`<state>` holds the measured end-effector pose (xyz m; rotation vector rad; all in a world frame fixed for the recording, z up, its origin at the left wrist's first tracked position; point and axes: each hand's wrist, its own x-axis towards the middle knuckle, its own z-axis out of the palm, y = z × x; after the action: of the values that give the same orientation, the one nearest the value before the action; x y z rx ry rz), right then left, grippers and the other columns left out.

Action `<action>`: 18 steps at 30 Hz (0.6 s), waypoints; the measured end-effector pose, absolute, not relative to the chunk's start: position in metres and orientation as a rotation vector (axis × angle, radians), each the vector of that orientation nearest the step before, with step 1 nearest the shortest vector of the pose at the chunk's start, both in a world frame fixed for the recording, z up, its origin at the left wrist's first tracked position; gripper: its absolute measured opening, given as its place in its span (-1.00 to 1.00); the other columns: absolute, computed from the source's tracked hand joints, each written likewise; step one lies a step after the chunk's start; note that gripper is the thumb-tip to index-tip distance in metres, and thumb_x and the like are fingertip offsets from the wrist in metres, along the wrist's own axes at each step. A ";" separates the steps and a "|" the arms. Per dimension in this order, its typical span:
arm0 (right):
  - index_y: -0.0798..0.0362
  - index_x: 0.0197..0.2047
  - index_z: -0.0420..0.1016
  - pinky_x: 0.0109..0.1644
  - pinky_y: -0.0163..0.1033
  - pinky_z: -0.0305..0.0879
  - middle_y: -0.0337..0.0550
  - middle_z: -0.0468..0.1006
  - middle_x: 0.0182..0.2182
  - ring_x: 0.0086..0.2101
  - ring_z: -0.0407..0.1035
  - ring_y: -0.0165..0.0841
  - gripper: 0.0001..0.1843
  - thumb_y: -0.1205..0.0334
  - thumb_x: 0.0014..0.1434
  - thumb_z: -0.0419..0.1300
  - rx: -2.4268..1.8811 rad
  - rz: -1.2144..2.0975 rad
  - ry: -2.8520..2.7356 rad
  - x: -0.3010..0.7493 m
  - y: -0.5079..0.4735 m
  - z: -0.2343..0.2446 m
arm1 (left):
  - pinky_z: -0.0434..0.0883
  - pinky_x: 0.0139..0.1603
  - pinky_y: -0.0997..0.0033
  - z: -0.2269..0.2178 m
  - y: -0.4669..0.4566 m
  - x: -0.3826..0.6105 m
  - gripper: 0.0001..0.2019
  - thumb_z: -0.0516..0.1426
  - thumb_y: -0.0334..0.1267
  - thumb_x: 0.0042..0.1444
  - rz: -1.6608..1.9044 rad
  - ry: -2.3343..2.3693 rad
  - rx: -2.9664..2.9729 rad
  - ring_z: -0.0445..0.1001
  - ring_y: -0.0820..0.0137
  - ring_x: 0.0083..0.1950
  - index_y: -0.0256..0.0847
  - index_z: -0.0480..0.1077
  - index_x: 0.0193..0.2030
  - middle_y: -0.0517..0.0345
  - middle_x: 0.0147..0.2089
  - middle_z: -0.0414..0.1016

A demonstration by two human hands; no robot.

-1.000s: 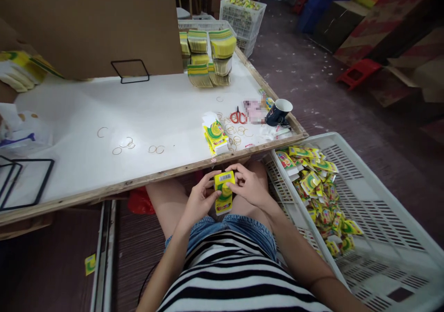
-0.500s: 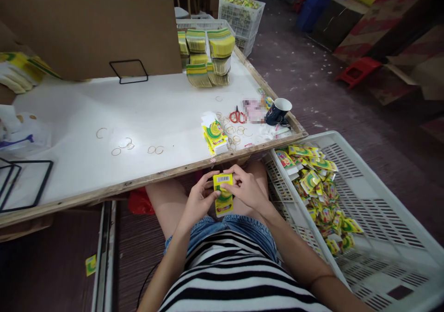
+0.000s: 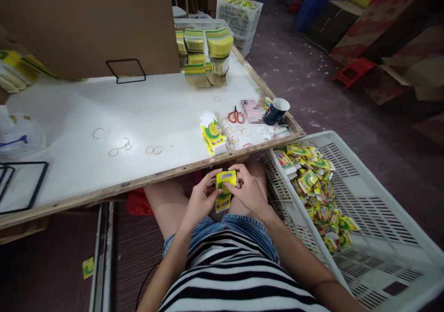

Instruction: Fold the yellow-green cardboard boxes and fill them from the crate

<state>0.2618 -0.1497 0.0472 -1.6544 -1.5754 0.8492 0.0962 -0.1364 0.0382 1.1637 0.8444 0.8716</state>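
Over my lap, just below the table's front edge, both hands grip a small stack of yellow-green packets [image 3: 224, 189] with a barcode on the top one. My left hand [image 3: 201, 196] pinches its left side, fingers curled. My right hand [image 3: 249, 189] wraps the right side, fingers closed on it. On the table right above lies another small pile of the same packets [image 3: 214, 137]. Several loose rubber bands [image 3: 233, 131] are scattered beside that pile.
A white plastic crate [image 3: 378, 201] at my right holds several loose packets [image 3: 317, 192]. Red scissors [image 3: 235, 115] and a dark mug [image 3: 276, 111] sit near the table's right edge. Bundled packet stacks [image 3: 206, 55] stand at the far side, a cardboard sheet [image 3: 90, 23] behind. Black wire frames [image 3: 21, 185] lie at left.
The packet stack in my hands has tilted a little and my fingers have shifted on it. The view has drifted slightly to the right.
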 end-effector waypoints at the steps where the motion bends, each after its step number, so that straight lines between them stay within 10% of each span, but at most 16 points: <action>1: 0.04 0.00 0.34 -0.47 -0.34 0.10 -0.42 0.23 -0.60 -0.56 0.24 -0.41 -0.61 0.25 0.07 0.20 -1.654 0.852 -1.579 0.263 -0.149 0.048 | 0.46 0.02 0.32 0.038 -0.136 0.095 -0.49 0.20 -0.30 0.10 0.872 0.844 1.163 0.49 0.23 0.07 -0.17 0.25 0.21 -0.06 0.08 0.49; 13: -0.10 0.07 0.52 0.11 -0.07 0.35 -0.13 0.55 0.03 0.02 0.42 -0.23 -0.64 0.12 0.21 0.17 -1.299 1.066 -1.397 0.275 -0.152 0.034 | 0.49 -0.12 0.32 0.041 -0.134 0.095 -0.48 0.30 -0.26 -0.02 0.911 0.817 1.026 0.56 0.19 -0.06 -0.21 0.33 0.11 -0.04 -0.06 0.58; 18: -0.04 0.03 0.55 -0.26 -0.21 0.47 -0.12 0.63 -0.13 -0.30 0.50 -0.31 -0.61 0.06 0.16 0.20 -1.322 1.209 -1.239 0.277 -0.155 0.032 | 0.49 -0.10 0.27 0.035 -0.133 0.099 -0.47 0.31 -0.23 -0.05 0.900 0.782 1.002 0.57 0.19 -0.10 -0.23 0.34 0.10 -0.03 -0.14 0.61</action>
<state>0.2773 -0.1548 0.0319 -1.3216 -1.2395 1.2088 0.0992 -0.1331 0.0352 1.0018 0.7823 0.9000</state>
